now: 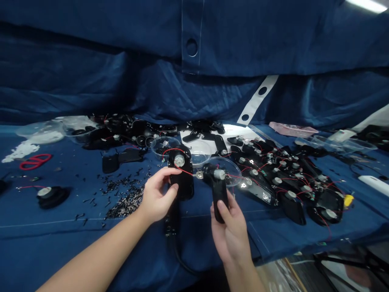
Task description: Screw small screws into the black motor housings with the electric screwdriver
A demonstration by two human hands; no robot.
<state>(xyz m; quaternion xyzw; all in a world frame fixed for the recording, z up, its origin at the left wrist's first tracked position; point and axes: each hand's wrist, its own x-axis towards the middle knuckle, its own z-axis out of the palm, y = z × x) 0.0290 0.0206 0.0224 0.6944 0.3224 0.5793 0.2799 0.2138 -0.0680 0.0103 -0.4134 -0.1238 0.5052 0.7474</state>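
My right hand [229,227] is wrapped round the handle of a black plastic housing [219,196], which carries a small silver motor [219,174] near its top. Thumb and index finger of my left hand [159,194] are at the edge of a flat black part [184,182] with a round motor [179,161] on it; the fingertips lie close to its red wire. That red wire [184,169] runs across to a small metal piece [199,174] between the two parts. Below the flat part a dark handle and cable hang down.
Many black housings with motors and red wires [276,180] are heaped at the right. Loose screws [126,202] lie left of my left hand, red scissors [35,161] farther left. Clear dishes [199,152] and more black parts [121,132] stand behind. A blue cloth [194,97] hangs behind.
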